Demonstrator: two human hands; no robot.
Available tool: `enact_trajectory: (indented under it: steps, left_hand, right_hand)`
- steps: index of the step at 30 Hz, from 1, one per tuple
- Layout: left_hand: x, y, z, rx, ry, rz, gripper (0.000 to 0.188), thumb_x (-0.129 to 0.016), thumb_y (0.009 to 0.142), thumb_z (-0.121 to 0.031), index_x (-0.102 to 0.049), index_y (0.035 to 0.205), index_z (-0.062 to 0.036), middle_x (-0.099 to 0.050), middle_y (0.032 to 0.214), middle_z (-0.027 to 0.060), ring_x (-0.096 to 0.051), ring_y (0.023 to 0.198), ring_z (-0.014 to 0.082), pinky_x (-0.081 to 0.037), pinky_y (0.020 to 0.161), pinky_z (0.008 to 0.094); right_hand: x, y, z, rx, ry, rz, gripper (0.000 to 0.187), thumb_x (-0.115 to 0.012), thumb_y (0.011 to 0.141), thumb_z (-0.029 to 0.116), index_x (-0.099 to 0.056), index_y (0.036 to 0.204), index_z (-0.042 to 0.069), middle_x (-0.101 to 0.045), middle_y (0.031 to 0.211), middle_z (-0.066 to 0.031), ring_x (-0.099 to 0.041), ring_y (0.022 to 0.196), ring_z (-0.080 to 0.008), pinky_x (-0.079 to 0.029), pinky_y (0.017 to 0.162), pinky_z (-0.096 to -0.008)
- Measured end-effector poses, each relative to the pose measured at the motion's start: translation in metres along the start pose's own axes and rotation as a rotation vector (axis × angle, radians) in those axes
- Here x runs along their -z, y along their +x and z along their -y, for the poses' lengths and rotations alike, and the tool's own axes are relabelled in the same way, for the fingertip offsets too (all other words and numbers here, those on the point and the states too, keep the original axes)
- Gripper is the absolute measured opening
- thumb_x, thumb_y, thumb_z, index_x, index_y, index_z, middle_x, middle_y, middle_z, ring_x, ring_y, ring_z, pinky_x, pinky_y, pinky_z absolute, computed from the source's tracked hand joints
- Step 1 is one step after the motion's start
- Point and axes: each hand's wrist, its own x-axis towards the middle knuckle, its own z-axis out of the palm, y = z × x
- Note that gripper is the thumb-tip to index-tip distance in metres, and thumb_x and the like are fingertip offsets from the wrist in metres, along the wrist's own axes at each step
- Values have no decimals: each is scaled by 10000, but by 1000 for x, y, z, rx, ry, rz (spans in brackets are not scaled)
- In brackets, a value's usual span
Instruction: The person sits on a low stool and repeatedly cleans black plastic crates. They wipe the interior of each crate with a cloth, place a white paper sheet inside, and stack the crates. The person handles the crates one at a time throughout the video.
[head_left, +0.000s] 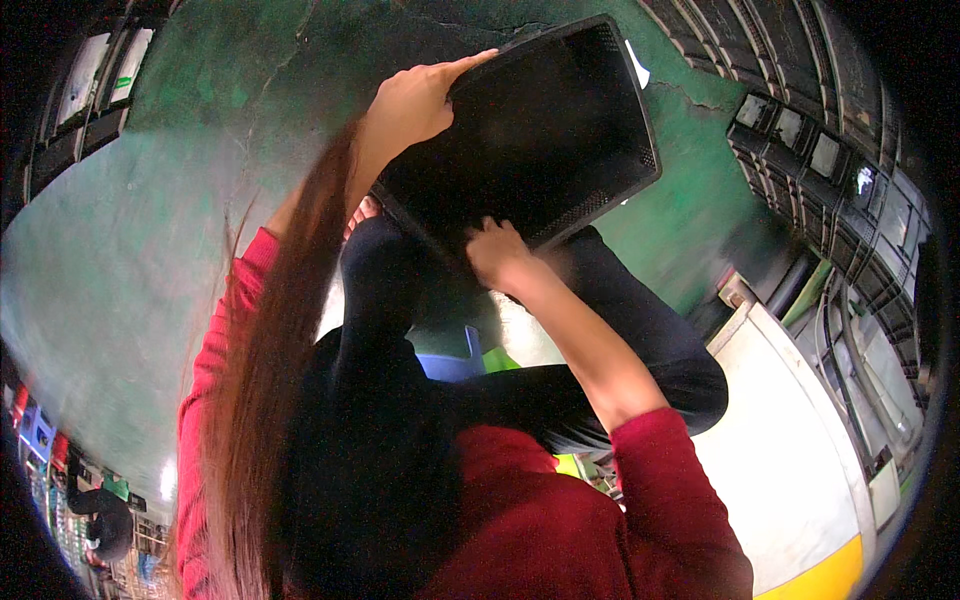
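Note:
A black plastic crate [520, 130] with perforated side walls is tilted in front of my knees, its dark hollow turned up toward me. My left hand [412, 105] grips its far left rim, the index finger stretched along the edge. At the near rim, my right hand [497, 257] is closed with its fingers curled over the edge. The inside is too dark to make out any contents. Part of another hand or some fingertips [363, 212] shows below my left wrist, beside my knee; whose it is I cannot tell.
Stacked black crates [820, 160] line the right side, and more crates [95, 85] stand at the far left. A white surface with a yellow edge [820, 575] lies close on my right. The floor [200, 230] is green and worn. Blue plastic [450, 365] shows between my legs.

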Motion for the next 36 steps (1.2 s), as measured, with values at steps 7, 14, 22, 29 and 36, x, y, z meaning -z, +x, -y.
enact_trajectory:
  steps: [7,14,22,29,36]
  left_hand:
    - [4,0,-6,19,16,7,820,-529,715,11,-324,1400,-388,-664,971,145,-646,870,336,-533,777,438]
    - [13,4,-10,99,52,176,814,-524,759,-21,-264,1411,-433,-660,860,179,-654,788,354,-542,727,468]
    - [13,6,-13,101,47,163,797,-521,766,-34,-270,1407,-437,-665,863,171,-656,800,351,-540,750,467]
    - [17,4,-15,105,58,192,802,-528,763,-34,-268,1407,-436,-660,921,181,-653,828,353,-538,755,458]
    - [9,-4,-11,73,-41,114,801,-513,747,-2,-304,1398,-420,-653,920,198,-642,822,375,-532,755,469]
  right_hand:
    - [96,-49,-38,95,-393,-178,117,-587,717,82,-668,764,13,-582,997,-72,-507,996,-268,-462,818,-410]
    - [153,12,-194,-106,-936,-332,218,-559,783,208,-686,913,87,-590,1109,-45,-493,1110,-224,-316,1053,-368]
    - [82,11,-207,-149,-1187,-298,367,-539,802,184,-582,1150,76,-579,1165,-84,-535,1066,-219,-349,1026,-360]
    - [48,-18,-194,-294,-747,4,313,-519,812,208,-688,1053,102,-603,1160,-35,-440,1209,-202,-244,1098,-359]
    - [49,-33,-170,-464,-443,-26,192,-581,759,137,-720,884,95,-650,1025,-58,-495,1108,-244,-397,935,-353]
